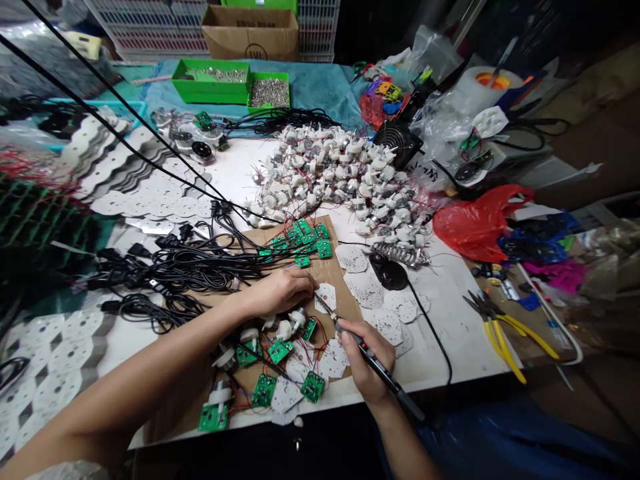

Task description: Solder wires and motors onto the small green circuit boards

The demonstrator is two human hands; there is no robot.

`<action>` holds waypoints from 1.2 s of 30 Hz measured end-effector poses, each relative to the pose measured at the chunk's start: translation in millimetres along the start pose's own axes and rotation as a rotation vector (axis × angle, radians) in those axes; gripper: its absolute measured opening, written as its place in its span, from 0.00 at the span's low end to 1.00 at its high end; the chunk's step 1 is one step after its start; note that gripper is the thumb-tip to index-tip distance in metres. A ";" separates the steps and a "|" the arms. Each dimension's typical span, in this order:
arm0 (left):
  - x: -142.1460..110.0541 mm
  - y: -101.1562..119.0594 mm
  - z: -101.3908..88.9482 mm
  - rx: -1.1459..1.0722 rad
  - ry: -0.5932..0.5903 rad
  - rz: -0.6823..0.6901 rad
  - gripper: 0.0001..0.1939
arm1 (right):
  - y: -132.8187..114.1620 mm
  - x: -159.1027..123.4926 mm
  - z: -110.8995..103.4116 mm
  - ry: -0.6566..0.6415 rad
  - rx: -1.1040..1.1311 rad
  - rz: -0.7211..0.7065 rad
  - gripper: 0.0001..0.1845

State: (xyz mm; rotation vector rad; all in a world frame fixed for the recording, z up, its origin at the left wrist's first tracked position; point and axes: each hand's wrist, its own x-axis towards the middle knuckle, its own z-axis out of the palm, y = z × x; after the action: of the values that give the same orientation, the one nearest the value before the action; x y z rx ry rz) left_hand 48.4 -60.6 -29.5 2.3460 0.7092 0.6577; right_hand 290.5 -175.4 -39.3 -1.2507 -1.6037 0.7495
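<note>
My right hand (369, 360) grips a soldering iron (381, 371) by its dark handle, with the tip slanting up and left over a small white perforated plate (328, 293). Just left of that plate, my left hand (286, 289) is closed with its fingertips pressed together; what they pinch is hidden. Behind the left hand lie several green circuit boards (300, 240) with black cords running to them. In front of it, more green boards (263, 389) are wired to white motor units (284, 331) and white plates (334, 359) on a cardboard sheet (345, 280).
A large heap of white motors (330, 167) fills the back of the table. Black power cords (200, 267) lie on the left. To the right are a coiled-spring iron stand (400, 253), yellow-handled pliers (500, 333) and a red bag (480, 223). Green bins (213, 93) stand behind.
</note>
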 end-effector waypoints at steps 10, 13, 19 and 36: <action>0.1 0.7 0.0 0.003 -0.013 -0.013 0.10 | 2.1 1.8 2.7 -0.001 -0.061 -0.230 0.12; 0.5 0.8 -0.1 0.002 -0.004 -0.006 0.10 | -0.6 2.6 2.4 0.005 -0.031 -0.138 0.10; 1.2 2.2 0.0 0.014 -0.001 -0.019 0.10 | -4.0 2.2 -0.3 0.018 0.014 -0.074 0.10; -2.0 0.0 1.2 0.016 -0.004 -0.060 0.09 | -10.5 0.9 -24.1 0.130 0.011 0.027 0.11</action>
State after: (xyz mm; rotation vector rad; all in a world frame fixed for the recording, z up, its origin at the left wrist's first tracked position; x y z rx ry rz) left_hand 47.6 -62.3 -31.0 2.3303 0.7833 0.6229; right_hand 308.8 -179.5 -20.8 -1.2895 -1.4785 0.6789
